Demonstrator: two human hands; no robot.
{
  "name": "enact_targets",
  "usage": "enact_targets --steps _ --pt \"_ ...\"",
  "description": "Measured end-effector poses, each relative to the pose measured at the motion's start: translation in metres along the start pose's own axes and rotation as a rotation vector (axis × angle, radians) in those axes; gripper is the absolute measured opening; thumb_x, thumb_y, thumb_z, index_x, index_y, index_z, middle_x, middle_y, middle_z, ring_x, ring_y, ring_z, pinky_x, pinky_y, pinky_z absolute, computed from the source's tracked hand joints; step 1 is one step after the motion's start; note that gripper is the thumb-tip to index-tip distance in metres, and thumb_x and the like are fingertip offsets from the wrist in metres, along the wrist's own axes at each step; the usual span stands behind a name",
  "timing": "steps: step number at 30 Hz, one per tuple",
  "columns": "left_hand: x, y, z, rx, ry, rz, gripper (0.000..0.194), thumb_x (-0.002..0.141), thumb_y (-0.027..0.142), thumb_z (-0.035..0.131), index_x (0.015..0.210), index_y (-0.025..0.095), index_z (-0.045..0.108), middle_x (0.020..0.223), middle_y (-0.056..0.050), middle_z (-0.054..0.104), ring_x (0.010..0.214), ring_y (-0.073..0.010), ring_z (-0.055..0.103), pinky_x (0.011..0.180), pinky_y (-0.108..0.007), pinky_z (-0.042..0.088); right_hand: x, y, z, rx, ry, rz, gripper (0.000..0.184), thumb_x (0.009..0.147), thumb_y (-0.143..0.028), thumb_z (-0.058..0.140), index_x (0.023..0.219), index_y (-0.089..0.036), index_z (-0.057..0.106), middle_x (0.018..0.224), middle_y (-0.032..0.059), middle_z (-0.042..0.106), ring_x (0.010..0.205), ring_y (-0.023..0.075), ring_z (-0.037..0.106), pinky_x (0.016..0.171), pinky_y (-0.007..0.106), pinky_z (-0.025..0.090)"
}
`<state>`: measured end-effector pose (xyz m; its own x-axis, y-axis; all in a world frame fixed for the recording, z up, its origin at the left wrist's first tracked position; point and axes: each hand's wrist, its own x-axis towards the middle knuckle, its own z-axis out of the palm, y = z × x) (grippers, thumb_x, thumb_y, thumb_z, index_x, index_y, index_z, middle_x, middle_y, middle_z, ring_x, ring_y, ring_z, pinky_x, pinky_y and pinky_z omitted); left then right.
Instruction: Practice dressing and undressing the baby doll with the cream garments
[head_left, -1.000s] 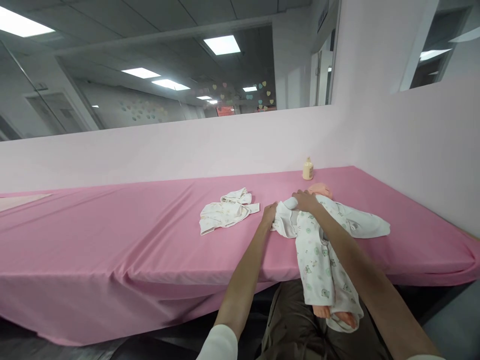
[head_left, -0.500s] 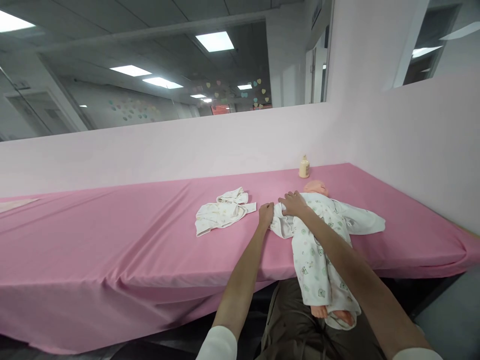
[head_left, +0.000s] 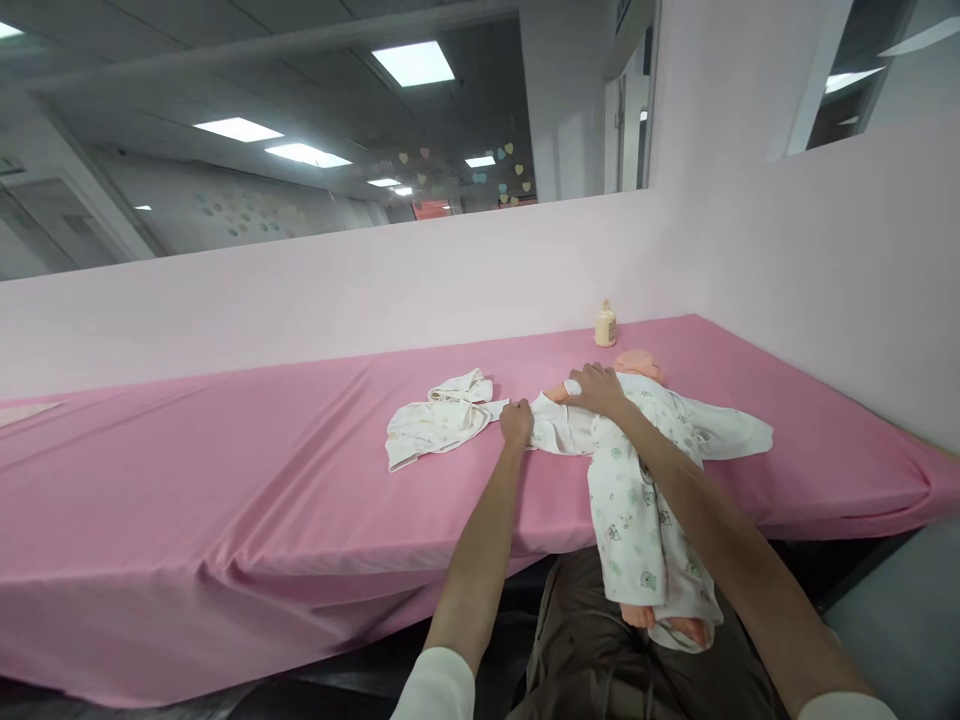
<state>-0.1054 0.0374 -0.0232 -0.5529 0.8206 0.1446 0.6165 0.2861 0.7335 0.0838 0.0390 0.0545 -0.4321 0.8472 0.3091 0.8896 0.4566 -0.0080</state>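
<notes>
A baby doll (head_left: 637, 366) lies on the pink-covered table in a white romper (head_left: 626, 500) with small printed figures, its legs hanging over the front edge at my lap. My left hand (head_left: 516, 423) is closed on the end of a white sleeve (head_left: 559, 428), stretched out leftward from the doll's body. The doll's bare forearm (head_left: 556, 393) shows above that sleeve. My right hand (head_left: 598, 388) lies at the doll's shoulder, fingers curled over its arm beside a bit of white cloth (head_left: 573, 387). The other sleeve (head_left: 731, 428) reaches out to the right.
Another small white garment (head_left: 435, 428) lies crumpled just left of my left hand. A cream pump bottle (head_left: 605, 325) stands by the wall behind the doll. The pink sheet (head_left: 262, 480) has folds in it. A window (head_left: 337, 120) runs above the back wall.
My left hand has moved left, drawing the sleeve out straighter. The doll's forearm has come into view out of the cloth. My right hand has shifted slightly right and up.
</notes>
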Motion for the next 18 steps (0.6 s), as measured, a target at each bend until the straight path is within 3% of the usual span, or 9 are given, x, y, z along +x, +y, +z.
enact_targets --steps 9,15,18 --pt "0.009 -0.004 0.003 -0.054 -0.037 -0.045 0.033 0.085 0.033 0.037 0.076 0.016 0.064 0.079 -0.011 0.068 0.072 -0.0186 0.063 0.062 -0.026 0.043 0.002 0.004 0.004 0.229 -0.004 0.064 0.045 0.079 -0.051 0.062 0.112 -0.020 0.055 0.115 0.0124 0.056 0.109 0.0291 0.049 0.087 0.038 0.039" --pt "0.010 -0.002 0.004 -0.059 -0.037 -0.035 0.033 0.084 0.035 0.037 0.070 0.017 0.062 0.078 -0.011 0.067 0.077 -0.0224 0.062 0.066 -0.030 0.043 0.002 0.012 -0.005 0.519 -0.011 0.105 0.040 0.083 -0.052 0.056 0.104 -0.019 0.051 0.105 0.0060 0.061 0.095 0.0217 0.057 0.074 0.029 0.043" --pt "0.007 -0.001 0.006 -0.065 -0.038 -0.028 0.032 0.084 0.035 0.038 0.071 0.017 0.062 0.080 -0.011 0.067 0.078 -0.0220 0.061 0.066 -0.031 0.043 -0.001 0.008 -0.006 0.421 -0.032 0.067 0.043 0.083 -0.055 0.054 0.109 -0.021 0.051 0.114 0.0075 0.060 0.104 0.0257 0.056 0.077 0.033 0.045"
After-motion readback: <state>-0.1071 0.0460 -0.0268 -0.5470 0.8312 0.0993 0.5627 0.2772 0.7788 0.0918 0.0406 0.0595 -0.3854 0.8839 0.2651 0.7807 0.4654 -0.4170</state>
